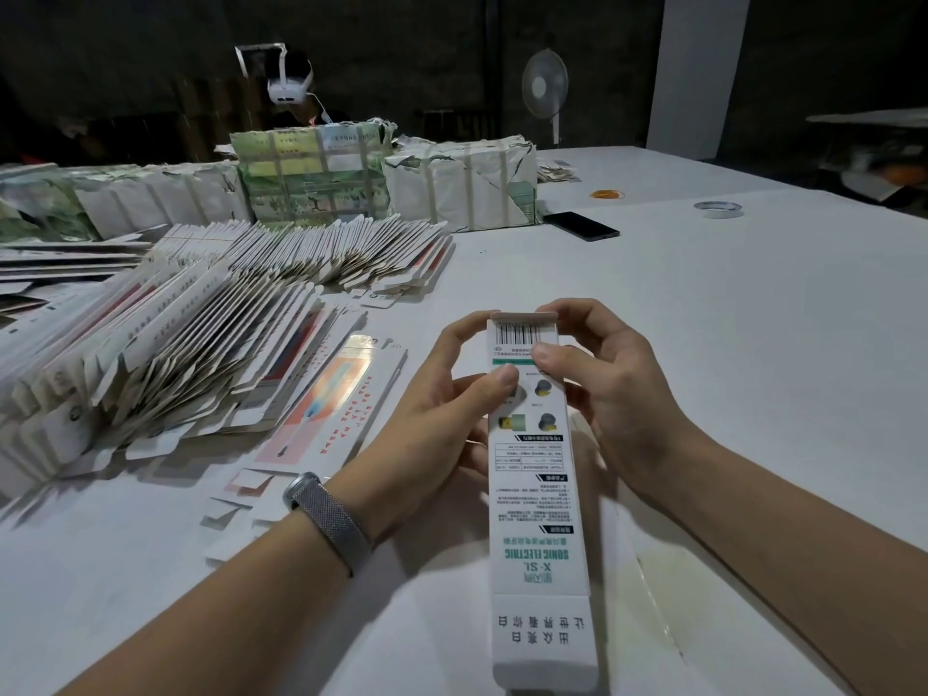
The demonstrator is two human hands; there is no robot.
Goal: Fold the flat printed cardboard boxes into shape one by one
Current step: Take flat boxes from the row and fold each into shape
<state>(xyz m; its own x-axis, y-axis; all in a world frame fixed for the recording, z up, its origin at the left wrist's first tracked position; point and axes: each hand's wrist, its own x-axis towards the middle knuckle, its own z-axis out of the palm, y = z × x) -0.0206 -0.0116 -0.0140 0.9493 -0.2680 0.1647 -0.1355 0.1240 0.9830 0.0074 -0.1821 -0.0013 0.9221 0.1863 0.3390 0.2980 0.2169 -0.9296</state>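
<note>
Fingers (545, 355) of both hands curl round the far end of a long white box (537, 494), left hand (442, 424) and right hand (617, 394) pinching it above the surface (753, 344). Flat boxes (201, 344) lie heaped well to the left.

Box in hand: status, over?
Left hand and right hand both pinch the box near its barcode end. Near flap unfolded. Flat boxes stacked left, nothing in the way.

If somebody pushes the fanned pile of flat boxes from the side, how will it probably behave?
The fanned pile of flat boxes leans in loose overlapping sheets, so it would probably slide apart, not move as one. The smooth white table likely lets them slip easily. Each looks thin and light.
</note>
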